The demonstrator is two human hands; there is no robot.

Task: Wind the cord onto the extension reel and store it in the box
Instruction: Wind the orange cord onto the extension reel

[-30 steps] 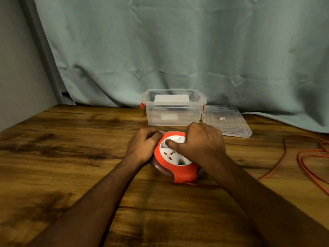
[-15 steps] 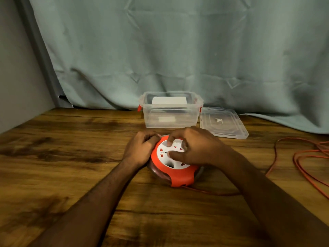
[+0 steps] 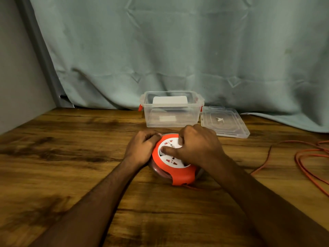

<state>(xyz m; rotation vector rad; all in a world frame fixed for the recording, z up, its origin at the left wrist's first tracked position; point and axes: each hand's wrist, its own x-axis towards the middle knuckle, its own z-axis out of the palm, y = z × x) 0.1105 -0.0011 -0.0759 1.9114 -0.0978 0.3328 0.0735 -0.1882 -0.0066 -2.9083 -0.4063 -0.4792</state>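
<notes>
You're mid-wind: left hand (image 3: 141,148) curled vs the extension reel (image 3: 173,162) rim, right hand (image 3: 198,146) fingertips pressing its white hub; next, keep cranking w/ orange cord (image 3: 306,157) slack fed in.

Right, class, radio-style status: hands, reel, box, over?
Left hand bracing reel rim. Right hand on reel's white face, turning it. Cord partly loose on table. Box open, lid beside it, path clear.
</notes>
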